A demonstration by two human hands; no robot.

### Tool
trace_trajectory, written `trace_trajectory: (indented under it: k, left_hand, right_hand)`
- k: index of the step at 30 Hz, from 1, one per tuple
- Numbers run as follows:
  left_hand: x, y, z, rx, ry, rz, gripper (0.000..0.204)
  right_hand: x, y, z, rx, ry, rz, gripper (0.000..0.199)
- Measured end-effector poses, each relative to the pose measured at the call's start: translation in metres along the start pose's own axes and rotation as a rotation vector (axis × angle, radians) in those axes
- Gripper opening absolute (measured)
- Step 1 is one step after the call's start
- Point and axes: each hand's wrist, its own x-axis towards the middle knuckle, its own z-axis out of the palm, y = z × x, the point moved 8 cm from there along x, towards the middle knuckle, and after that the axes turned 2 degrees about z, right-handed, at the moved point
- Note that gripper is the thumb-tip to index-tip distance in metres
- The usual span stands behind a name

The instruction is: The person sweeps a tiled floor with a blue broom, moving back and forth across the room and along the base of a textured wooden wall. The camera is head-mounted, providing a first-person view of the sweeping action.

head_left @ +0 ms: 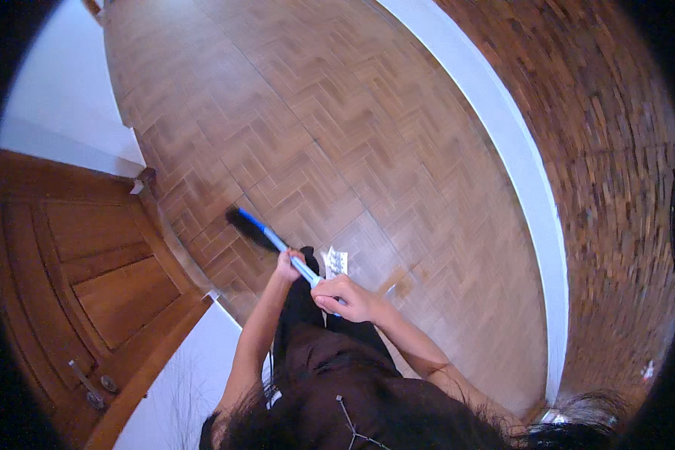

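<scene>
Herringbone-patterned flooring (382, 150) extends rightward from a panelled wooden door (116, 255). Right of the door, a blue-handled broom (275, 238) slants over the floor, black bristles (251, 228) foremost; bristle contact cannot be confirmed. Left hand (289, 265) grasps the shaft behind the bristles; right hand (345, 295) is clenched round the handle's near end. Hazards: too wide a leftward swing could strike the door; a slackened left hold could let the head twist. Farther right: white border (529, 180), brown textured wall (607, 112).
</scene>
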Motion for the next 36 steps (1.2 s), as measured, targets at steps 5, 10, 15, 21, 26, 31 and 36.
trace_trajectory:
  k: [5, 10, 15, 21, 26, 31, 36]
  left_hand:
    - [0.019, -0.013, 0.067, 0.055, 0.072, -0.192, 0.032]
    - [0.025, -0.051, 0.105, 0.409, -0.288, -0.02, 0.026]
    - [-0.065, -0.248, 0.136, 1.093, -0.615, -0.026, 0.015]
    - [-0.109, -0.455, 0.059, 1.083, -0.306, -0.701, 0.013]
    - [-0.013, -0.481, -0.029, 1.182, -0.432, -0.883, 0.014]
    - [0.029, -0.443, -0.063, 1.303, -0.223, -0.745, 0.019]
    - [0.092, -0.33, -0.012, 1.308, 0.044, -0.381, 0.011]
  right_hand:
    - [-0.029, 0.014, -0.014, -0.147, 0.072, -0.086, 0.016]
    - [-0.108, -0.001, -0.042, -0.068, 0.616, -0.308, 0.009]
    - [-0.32, -0.092, -0.095, 0.156, 1.316, -0.386, 0.04]
    - [-0.436, -0.177, -0.075, -0.237, 1.684, -0.65, 0.027]
    - [-0.354, -0.093, -0.092, -0.607, 1.323, 0.457, 0.014]
    - [-0.408, -0.033, -0.067, -0.302, 1.561, 0.337, 0.025]
    - [-0.414, 0.039, -0.061, 0.026, 1.685, 0.141, 0.031]
